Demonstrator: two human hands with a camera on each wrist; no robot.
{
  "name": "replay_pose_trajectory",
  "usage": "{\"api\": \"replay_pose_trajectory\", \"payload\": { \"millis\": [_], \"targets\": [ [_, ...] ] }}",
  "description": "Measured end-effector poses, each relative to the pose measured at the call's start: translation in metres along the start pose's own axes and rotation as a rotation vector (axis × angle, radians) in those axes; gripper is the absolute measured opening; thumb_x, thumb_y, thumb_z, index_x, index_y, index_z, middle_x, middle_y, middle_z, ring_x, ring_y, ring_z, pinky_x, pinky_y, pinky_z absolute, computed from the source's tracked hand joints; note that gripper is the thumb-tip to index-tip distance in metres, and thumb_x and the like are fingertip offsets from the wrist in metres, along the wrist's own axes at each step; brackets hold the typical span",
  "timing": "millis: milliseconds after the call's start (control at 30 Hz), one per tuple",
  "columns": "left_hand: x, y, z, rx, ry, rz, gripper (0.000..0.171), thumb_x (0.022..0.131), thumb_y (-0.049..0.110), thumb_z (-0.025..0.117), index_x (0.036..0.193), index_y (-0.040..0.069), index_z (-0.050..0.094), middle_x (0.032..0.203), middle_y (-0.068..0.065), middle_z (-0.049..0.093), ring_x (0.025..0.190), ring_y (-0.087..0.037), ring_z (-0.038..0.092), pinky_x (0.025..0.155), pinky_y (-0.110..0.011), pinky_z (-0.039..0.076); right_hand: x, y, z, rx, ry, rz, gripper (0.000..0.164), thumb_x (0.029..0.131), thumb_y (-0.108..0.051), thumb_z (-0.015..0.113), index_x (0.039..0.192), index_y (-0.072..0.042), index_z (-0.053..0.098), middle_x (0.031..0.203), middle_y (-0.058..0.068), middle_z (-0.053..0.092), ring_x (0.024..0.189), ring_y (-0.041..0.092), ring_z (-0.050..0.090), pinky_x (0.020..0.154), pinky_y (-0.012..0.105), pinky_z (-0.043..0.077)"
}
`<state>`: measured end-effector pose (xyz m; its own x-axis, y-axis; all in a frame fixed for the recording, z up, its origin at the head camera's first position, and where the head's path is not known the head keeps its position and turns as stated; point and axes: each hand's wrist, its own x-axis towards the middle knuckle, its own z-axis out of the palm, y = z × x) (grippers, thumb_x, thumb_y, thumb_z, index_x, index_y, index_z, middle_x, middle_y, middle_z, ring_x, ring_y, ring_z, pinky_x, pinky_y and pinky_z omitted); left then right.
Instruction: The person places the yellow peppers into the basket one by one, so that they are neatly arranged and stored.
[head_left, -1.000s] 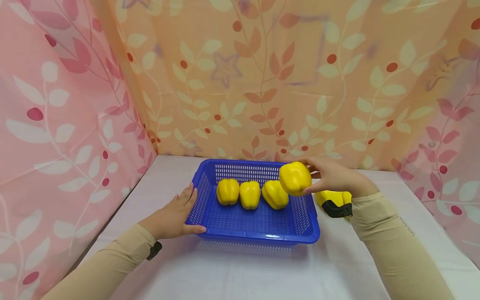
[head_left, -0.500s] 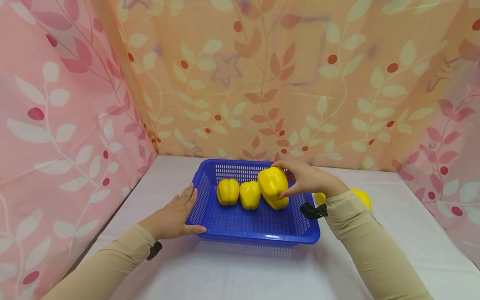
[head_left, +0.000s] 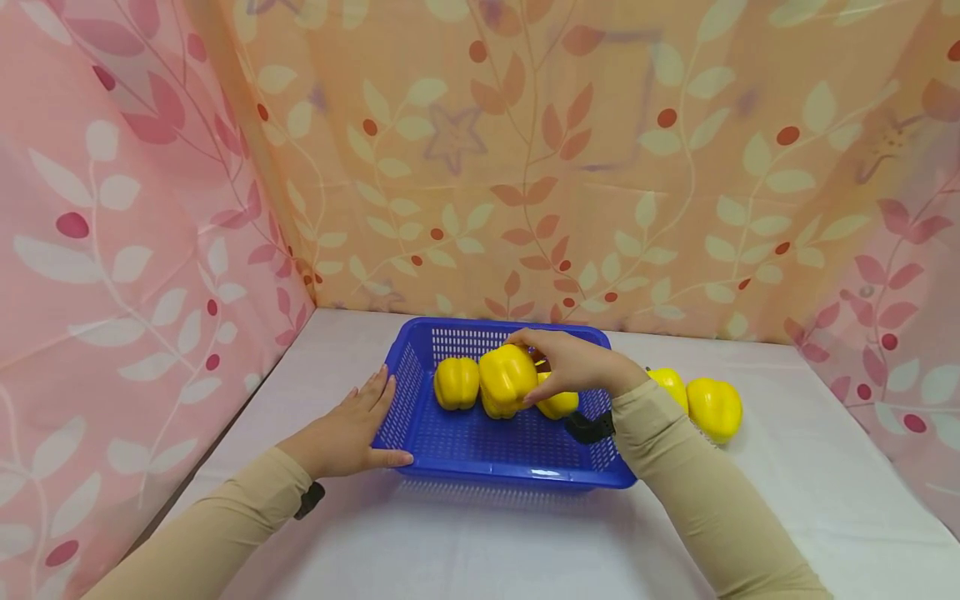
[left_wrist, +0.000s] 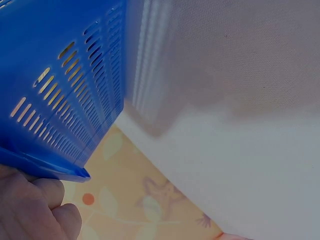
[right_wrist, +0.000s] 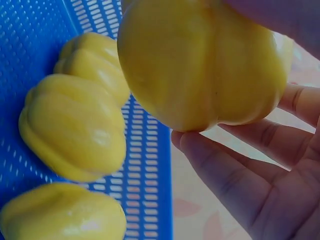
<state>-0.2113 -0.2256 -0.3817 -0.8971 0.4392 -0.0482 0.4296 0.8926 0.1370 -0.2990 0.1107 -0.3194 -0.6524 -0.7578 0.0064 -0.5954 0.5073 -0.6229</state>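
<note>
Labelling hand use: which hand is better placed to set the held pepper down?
Probably the right hand: it grips that yellow pepper over the blue basket, while the left hand rests on the basket's rim.

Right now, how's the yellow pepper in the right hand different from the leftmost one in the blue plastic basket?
The held lobed yellow pepper is raised in the right hand; the leftmost yellow pepper rests in the basket. In the head view, the held pepper looks bigger than the leftmost. Both shine.
</note>
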Motion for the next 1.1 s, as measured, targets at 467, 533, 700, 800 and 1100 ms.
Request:
{"api": "replay_pose_trajectory", "payload": {
  "millis": [467,533,700,800,1100],
  "targets": [
    [-0.001,0.002,-0.003,-0.005,0.003,0.003,0.118,0.069,0.082,0.039,0.145,-0.003,0.008,0.152,-0.019,-0.002,0.139,-0.032,0.003,0.109,-0.051,0.013,0.029,-0.002,0.023,0.018,-0.039,-0.042,0.069,0.068,-0.031,0.081,0.125,-0.019,0.046,0.114,-0.005,0.051,0.101,0.017,0.050,0.088,0.033,0.048],
    [-0.001,0.002,-0.003,-0.001,0.005,0.005,0.118,0.069,0.082,0.039,0.145,-0.003,0.008,0.152,-0.019,-0.003,0.139,-0.033,0.003,0.109,-0.051,0.013,0.032,-0.001,0.026,0.034,-0.047,-0.043,0.067,0.068,-0.030,0.082,0.124,-0.018,0.047,0.112,-0.005,0.051,0.101,0.016,0.050,0.088,0.033,0.048],
    [-0.002,0.003,-0.004,-0.008,0.005,0.010,0.117,0.070,0.081,0.040,0.144,-0.003,0.009,0.151,-0.020,-0.002,0.139,-0.033,0.003,0.109,-0.051,0.013,0.038,0.001,0.033,0.072,-0.073,-0.041,0.067,0.066,-0.026,0.083,0.122,-0.018,0.047,0.112,-0.004,0.051,0.102,0.016,0.051,0.088,0.031,0.048],
    [-0.002,0.004,-0.005,-0.013,-0.001,0.002,0.117,0.070,0.081,0.040,0.145,-0.003,0.009,0.152,-0.019,-0.003,0.139,-0.033,0.003,0.109,-0.051,0.013,0.042,0.002,0.038,0.059,-0.093,-0.022,0.069,0.066,-0.028,0.083,0.124,-0.019,0.046,0.113,-0.004,0.051,0.102,0.016,0.051,0.089,0.030,0.047],
    [-0.002,0.003,-0.004,-0.010,-0.006,-0.007,0.117,0.070,0.081,0.040,0.145,-0.003,0.008,0.152,-0.019,-0.004,0.139,-0.033,0.003,0.109,-0.051,0.013,0.048,0.007,0.051,0.015,-0.153,-0.008,0.070,0.067,-0.031,0.082,0.125,-0.019,0.045,0.115,-0.005,0.049,0.101,0.016,0.051,0.091,0.036,0.046]
  ]
}}
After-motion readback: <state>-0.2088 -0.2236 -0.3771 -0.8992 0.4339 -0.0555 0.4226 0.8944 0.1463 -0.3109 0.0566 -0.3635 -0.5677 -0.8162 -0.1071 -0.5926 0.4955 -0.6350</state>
